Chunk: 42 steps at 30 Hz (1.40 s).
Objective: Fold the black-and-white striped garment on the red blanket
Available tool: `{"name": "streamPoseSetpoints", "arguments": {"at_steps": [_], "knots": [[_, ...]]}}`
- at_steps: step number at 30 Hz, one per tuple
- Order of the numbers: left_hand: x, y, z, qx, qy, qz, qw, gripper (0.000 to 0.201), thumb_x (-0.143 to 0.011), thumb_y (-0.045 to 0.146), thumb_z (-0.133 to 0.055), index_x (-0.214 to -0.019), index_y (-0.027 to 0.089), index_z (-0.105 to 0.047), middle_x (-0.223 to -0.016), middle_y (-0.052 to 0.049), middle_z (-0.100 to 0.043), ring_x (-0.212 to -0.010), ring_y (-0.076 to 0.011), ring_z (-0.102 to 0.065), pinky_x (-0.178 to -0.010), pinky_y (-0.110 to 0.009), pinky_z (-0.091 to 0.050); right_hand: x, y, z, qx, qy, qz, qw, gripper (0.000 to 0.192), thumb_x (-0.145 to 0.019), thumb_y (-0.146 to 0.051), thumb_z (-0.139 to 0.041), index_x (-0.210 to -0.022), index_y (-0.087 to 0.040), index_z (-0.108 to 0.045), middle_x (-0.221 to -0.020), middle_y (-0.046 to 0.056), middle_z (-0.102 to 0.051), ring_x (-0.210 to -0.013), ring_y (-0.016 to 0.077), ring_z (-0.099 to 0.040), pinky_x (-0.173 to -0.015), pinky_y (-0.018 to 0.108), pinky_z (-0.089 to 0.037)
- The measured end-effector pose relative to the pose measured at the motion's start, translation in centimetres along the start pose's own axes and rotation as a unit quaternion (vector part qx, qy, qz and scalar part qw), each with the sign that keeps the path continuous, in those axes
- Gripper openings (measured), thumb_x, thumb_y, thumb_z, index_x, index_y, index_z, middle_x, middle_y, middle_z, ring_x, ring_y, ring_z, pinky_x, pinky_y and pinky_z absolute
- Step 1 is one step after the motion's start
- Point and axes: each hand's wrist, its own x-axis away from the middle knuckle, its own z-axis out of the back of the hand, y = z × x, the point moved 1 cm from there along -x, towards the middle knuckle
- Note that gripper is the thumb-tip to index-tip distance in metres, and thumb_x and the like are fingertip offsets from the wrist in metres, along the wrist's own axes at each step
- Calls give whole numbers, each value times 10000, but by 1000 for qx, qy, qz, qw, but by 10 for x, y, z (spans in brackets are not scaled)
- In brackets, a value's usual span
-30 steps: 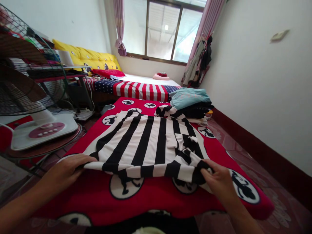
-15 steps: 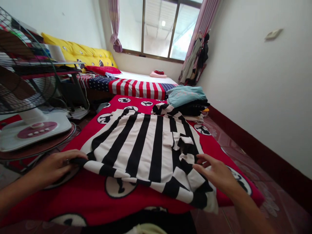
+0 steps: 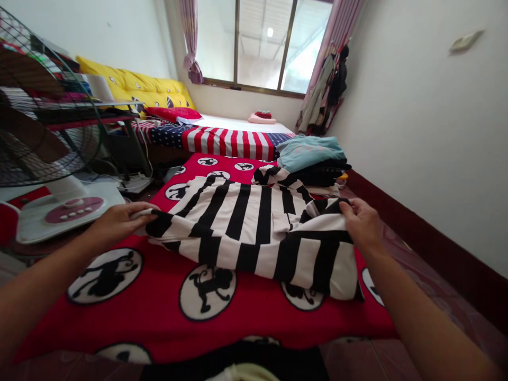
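A black-and-white striped shirt (image 3: pixel 246 222) lies across the red blanket (image 3: pixel 159 317), its near part lifted and doubled back. My left hand (image 3: pixel 129 218) pinches the fold at its left end. At the other end, my right hand (image 3: pixel 359 219) grips the cloth between thumb and fingers, raised above the blanket. Between the hands the fold sags a little. One sleeve lies on top near the right side, partly covered by the raised cloth. The shirt's hood or collar end is bunched at the far side, by the stacked clothes.
A pile of folded clothes (image 3: pixel 311 156), light blue on top, stands at the far right of the blanket. An electric fan (image 3: pixel 59 211) is close on the left. Behind is a bed with a flag-patterned cover (image 3: pixel 226 143). A white wall (image 3: pixel 428 132) runs along the right.
Both hands have lifted the shirt's near edge up and away from me, folding it over the rest. My right hand has closed on the cloth. More of the blanket's near part shows.
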Motion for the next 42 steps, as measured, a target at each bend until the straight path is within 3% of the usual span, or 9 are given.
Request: {"name": "streamPoseSetpoints", "arguments": {"at_steps": [5, 9, 13, 16, 19, 23, 26, 31, 42], "knots": [[-44, -1, -20, -67, -33, -62, 995, 591, -763, 624, -502, -1037, 128, -669, -990, -1, -737, -915, -179, -621, -829, -228, -452, -23, 10, -33, 5, 43, 13, 999, 294, -801, -411, -494, -882, -167, -638, -788, 106, -697, -733, 239, -638, -694, 331, -455], [-45, 6, -37, -225, -24, -94, 969, 431, -867, 462, -462, -1082, 151, -670, -1012, -26, -715, -940, -223, -626, -852, -327, -453, -15, 28, -58, 59, 31, -1, 998, 316, -821, -372, -458, -952, -153, -645, -867, 134, -703, -831, 265, -639, -773, 363, -451], [-29, 38, -53, -300, 35, -179, 937, 322, -834, 226, -516, -1113, 189, -673, -1135, -96, -661, -1076, -302, -571, -938, -450, -406, -4, 44, -73, 105, -87, -8, 991, 294, -792, -322, -476, -949, -167, -671, -885, 122, -709, -859, 270, -636, -768, 360, -452], [-8, 78, -73, -191, 12, -248, 950, 289, -883, 253, -488, -1087, 181, -680, -1144, -93, -656, -1044, -256, -595, -948, -397, -428, -4, 44, -73, 120, -112, 0, 986, 301, -766, -321, -510, -961, -170, -682, -915, 116, -708, -877, 272, -638, -773, 361, -459], [19, 115, -105, -70, -62, -345, 934, 353, -959, 340, -413, -1216, 215, -619, -1282, -67, -607, -1161, -202, -562, -1027, -343, -391, -8, 28, -66, 128, -51, -5, 990, 331, -792, -334, -501, -1018, -157, -664, -965, 132, -698, -907, 284, -633, -804, 388, -465], [49, 135, -150, -83, -125, -406, 902, 539, -937, 519, -426, -1422, 286, -413, -1520, -68, -373, -1407, -277, -314, -1141, -476, -216, 10, -14, -60, 126, 36, 97, 987, 486, -813, -341, -519, -1236, -102, -535, -1245, 201, -582, -1177, 336, -518, -969, 472, -403], [56, 133, -166, -90, -116, -395, 907, 607, -925, 572, -405, -1464, 305, -332, -1556, -68, -295, -1443, -290, -228, -1150, -503, -171, 53, -47, -69, 62, -61, 228, 970, 485, -893, -354, -459, -1335, -153, -455, -1390, 164, -490, -1296, 284, -440, -1061, 461, -346], [55, 121, -159, -88, -124, -403, 902, 644, -924, 599, -374, -1476, 272, -317, -1563, -87, -268, -1447, -276, -219, -1157, -468, -183, 126, -64, -99, 72, -346, 362, 862, 555, -937, -416, -417, -1457, -236, -343, -1508, 84, -382, -1396, 249, -334, -1117, 497, -291], [50, 45, -105, -178, 32, -210, 961, 584, -925, 568, -395, -1420, 261, -435, -1521, -108, -362, -1418, -318, -275, -1148, -537, -199, 134, -54, -110, 104, -336, 367, 861, 575, -953, -478, -384, -1482, -264, -316, -1537, 61, -318, -1409, 260, -313, -1124, 523, -276]]}}
